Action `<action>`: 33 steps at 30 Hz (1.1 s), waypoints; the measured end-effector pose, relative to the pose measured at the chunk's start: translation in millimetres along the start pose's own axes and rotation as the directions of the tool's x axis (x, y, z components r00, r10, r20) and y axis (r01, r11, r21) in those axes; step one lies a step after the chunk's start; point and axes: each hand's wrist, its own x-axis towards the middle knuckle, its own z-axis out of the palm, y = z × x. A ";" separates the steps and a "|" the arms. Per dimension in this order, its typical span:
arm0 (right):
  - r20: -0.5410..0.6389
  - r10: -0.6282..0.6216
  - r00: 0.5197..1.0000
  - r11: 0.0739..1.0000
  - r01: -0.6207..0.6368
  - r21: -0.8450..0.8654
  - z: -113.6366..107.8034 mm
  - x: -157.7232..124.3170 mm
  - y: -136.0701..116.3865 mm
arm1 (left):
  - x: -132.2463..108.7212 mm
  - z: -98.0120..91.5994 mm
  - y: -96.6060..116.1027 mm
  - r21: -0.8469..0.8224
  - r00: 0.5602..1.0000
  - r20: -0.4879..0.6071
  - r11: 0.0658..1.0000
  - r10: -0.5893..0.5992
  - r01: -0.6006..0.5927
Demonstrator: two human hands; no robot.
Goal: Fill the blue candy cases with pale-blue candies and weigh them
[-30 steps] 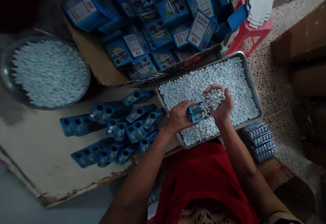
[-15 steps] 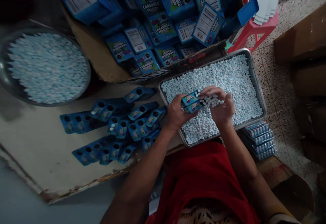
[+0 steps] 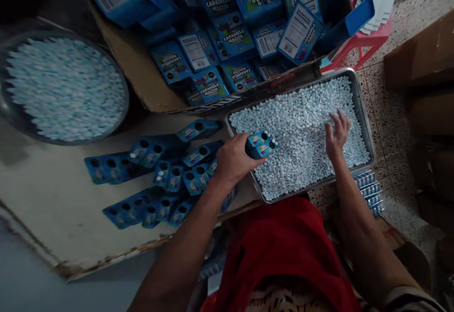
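My left hand [image 3: 234,160] grips a small blue candy box [image 3: 261,143] with round holes on top, held at the left edge of a metal tray [image 3: 365,113]. The tray is full of small pale blue and white candies [image 3: 298,132]. My right hand [image 3: 336,134] lies on the candies at the tray's right side, fingers spread and nothing held. Left of the tray, several blue boxes of the same kind [image 3: 166,175] stand and lie in a loose group on the pale table [image 3: 53,208].
A cardboard carton [image 3: 135,75] of blue "Caramelo Macizo" packs sits behind the tray. A round bowl [image 3: 64,87] of the same candies is at far left. A red plastic stool [image 3: 358,42] with white cards, brown cartons at right, and stacked filled boxes [image 3: 371,191] below the tray.
My right hand has let its handful of candies go and moved right, flat onto the tray. My left hand with the box has drawn back toward the tray's left edge.
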 end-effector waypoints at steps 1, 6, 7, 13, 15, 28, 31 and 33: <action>-0.009 -0.001 1.000 0.996 0.001 -0.091 6.7 4.6 11.0 | 2.9 -1.1 3.2 0.050 0.999 0.030 0.999 -0.019 0.017; 0.028 -0.004 1.000 1.000 0.005 -0.027 54.1 -2.3 -5.9 | 29.6 9.4 29.1 0.150 0.988 0.139 0.988 -0.067 0.046; 0.029 0.011 1.000 0.998 -0.012 0.056 62.1 -7.3 -16.8 | 34.9 13.3 33.6 0.153 0.984 0.159 0.987 -0.084 0.059; 0.221 0.368 0.903 0.606 -0.413 0.680 90.4 -30.4 -68.7 | 44.5 18.5 42.9 0.148 0.984 0.175 0.989 -0.033 0.007; 0.313 0.454 0.834 0.380 -0.499 0.779 91.3 -32.7 -83.1 | 38.7 10.2 38.1 0.112 0.987 0.158 0.994 -0.002 -0.016; 0.375 0.229 0.898 0.249 -0.426 0.870 6.9 -31.4 -180.1 | -9.6 50.5 39.0 -0.379 0.991 -0.119 0.919 0.066 -0.106; 0.327 0.239 0.914 0.327 -0.393 0.859 8.1 -30.0 -179.2 | -9.2 51.5 43.6 -0.356 0.985 -0.168 0.930 0.030 -0.089; 0.321 0.219 0.922 0.367 -0.382 0.848 10.3 -28.9 -179.3 | -11.7 49.7 42.7 -0.349 0.984 -0.159 0.928 0.075 -0.128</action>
